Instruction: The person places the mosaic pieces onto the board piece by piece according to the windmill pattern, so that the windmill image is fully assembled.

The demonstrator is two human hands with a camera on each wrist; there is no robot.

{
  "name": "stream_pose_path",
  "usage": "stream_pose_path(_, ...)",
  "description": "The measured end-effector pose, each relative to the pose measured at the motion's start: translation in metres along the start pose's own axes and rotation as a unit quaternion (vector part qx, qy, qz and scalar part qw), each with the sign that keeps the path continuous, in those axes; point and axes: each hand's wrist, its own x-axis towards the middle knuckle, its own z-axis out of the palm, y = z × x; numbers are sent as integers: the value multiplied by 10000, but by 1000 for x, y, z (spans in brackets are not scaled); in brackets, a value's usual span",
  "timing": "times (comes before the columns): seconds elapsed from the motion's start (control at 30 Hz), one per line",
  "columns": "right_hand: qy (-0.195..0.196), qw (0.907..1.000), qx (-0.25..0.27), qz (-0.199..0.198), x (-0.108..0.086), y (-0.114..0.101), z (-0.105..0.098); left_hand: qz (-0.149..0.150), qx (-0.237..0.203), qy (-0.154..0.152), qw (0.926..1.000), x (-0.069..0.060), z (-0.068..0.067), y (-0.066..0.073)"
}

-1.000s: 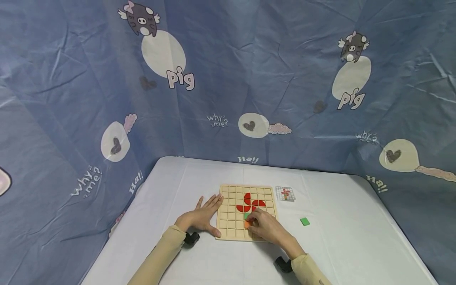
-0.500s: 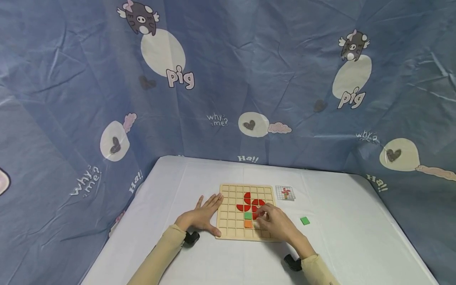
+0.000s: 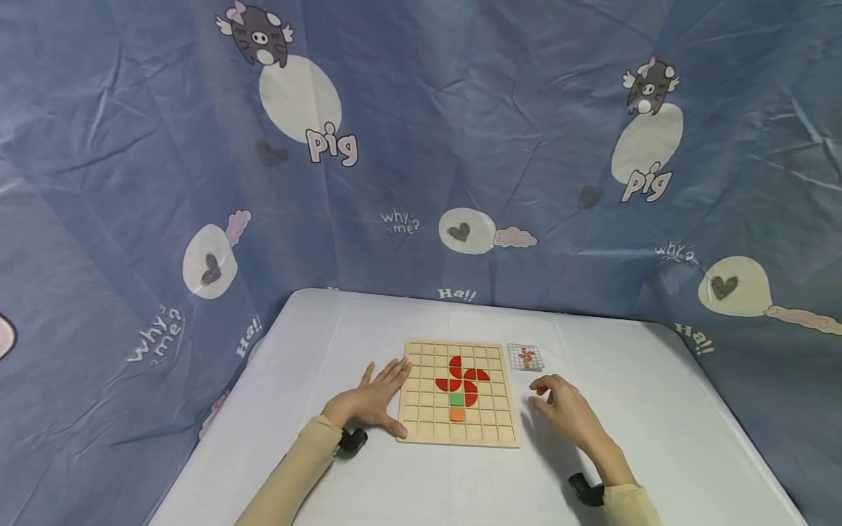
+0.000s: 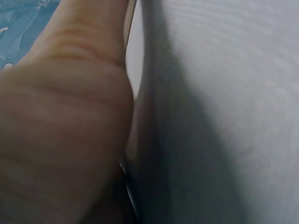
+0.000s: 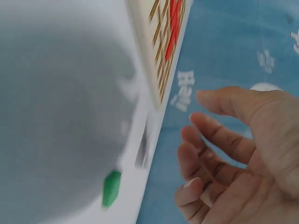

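A wooden grid board (image 3: pixel 421 431) lies on the table. Red quarter-round tiles (image 3: pixel 471 394) form a pinwheel in it, with a green square tile (image 3: pixel 457 399) and an orange square tile (image 3: pixel 457 414) stacked in a column below. My left hand (image 3: pixel 371 404) rests with spread fingers against the board's left edge. To the right of the board, my right hand (image 3: pixel 566 410) hovers over the table, fingers loosely bent and holding nothing. A loose green tile (image 5: pixel 111 189) shows on the table in the right wrist view; in the head view the right hand hides it.
A pattern card (image 3: pixel 525 357) with a red pinwheel picture lies just right of the board's upper corner. White cloth (image 3: pixel 355 329) covers the table. Behind it hangs a blue printed curtain (image 3: pixel 395 168).
My right hand has left the orange tile in the board and moved right, past the board's edge, to above the loose green tile. The left hand has stayed in place.
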Motion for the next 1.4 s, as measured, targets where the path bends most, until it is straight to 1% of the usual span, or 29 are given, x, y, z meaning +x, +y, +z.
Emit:
stream_pose_path(0.07,-31,9997,-101,238,-5,11,-5,6,-2,16,10000,0,1,0)
stream_pose_path(0.23,-285,9956,-263,853,-19,33,-13,10,-2,-3,10000,-1,2,-1)
stream_pose_path(0.4,-401,9911,-321,1226,-23,47,-13,-38,11,-36,10000,-2,1,-1)
stream_pose_path(0.57,-460,9902,-319,1282,-22,53,-11,-22,6,-4,10000,-1,2,-2)
stream_pose_path(0.73,-534,9893,-279,1331,-22,55,-7,-4,-30,-48,10000,-2,3,-1)
stream_pose_path(0.93,-408,9914,-349,1196,-20,55,-4,-25,-8,-47,10000,-1,3,-1)
stream_pose_path(1.1,-343,9928,-293,1110,-20,55,-5,-30,12,-26,10000,1,2,-2)
stream_pose_path(1.3,-402,9927,-211,1121,-18,55,-6,-13,-41,-21,10000,0,1,-1)
stream_pose_path(1.4,-412,9917,-215,1202,-17,54,-6,27,-45,8,10000,-1,0,0)
